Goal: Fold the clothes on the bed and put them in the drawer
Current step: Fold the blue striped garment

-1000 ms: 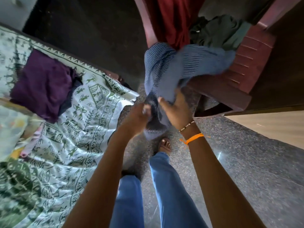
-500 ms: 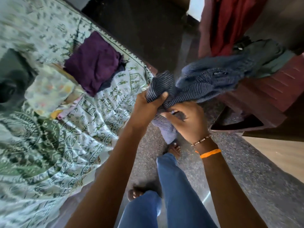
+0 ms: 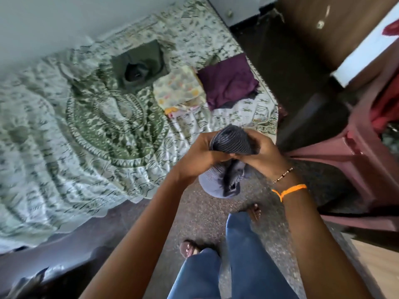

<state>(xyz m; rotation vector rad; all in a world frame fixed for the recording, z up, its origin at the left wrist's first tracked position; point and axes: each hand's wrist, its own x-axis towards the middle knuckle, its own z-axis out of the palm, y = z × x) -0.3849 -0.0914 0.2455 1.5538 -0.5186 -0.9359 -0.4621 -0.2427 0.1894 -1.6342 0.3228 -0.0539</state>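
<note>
Head view: bed (image 3: 64, 130) fills the left of the frame; three folded garments, olive (image 3: 140, 65), floral (image 3: 179, 87), purple (image 3: 226, 80), sit upper centre, likely awaiting the drawer. Centre frame, left hand (image 3: 197, 155) and right hand (image 3: 264, 154) both grip the bunched striped garment (image 3: 231, 143), apparently gathering it for folding.

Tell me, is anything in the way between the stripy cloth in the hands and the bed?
Nothing visible is. The left hand and right hand grip the striped blue garment at the bed's edge, with bare sheet beyond it.
</note>
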